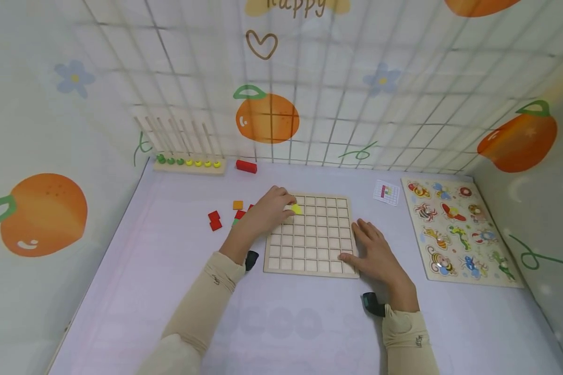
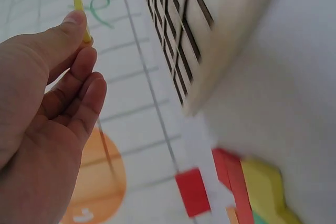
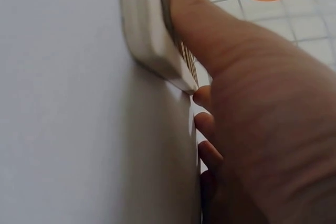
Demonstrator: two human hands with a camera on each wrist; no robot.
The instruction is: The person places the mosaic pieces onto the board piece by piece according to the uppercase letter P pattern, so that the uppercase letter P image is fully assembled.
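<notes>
Between its thumb and fingers, my left hand point(image 1: 266, 212) pinches a small yellow tile point(image 1: 296, 209) above the upper left of a wooden grid board point(image 1: 316, 242). The tile point(image 2: 80, 9) is seen nearly edge-on in the left wrist view, held clear of the board. My right hand point(image 1: 377, 258) rests at the board's right edge. Its thumb point(image 3: 210, 30) lies on top of the grid, while the other fingers sit along the outer side. The visible cells hold no tiles; the left hand hides part of the board's left side.
Loose red tiles point(image 1: 215, 221), an orange tile point(image 1: 237, 205) and others lie left of the board. Behind stand a peg rack with green and yellow beads point(image 1: 190, 165) and a red block point(image 1: 246, 166). A pattern card point(image 1: 386, 192) and an insect puzzle point(image 1: 460, 234) lie right.
</notes>
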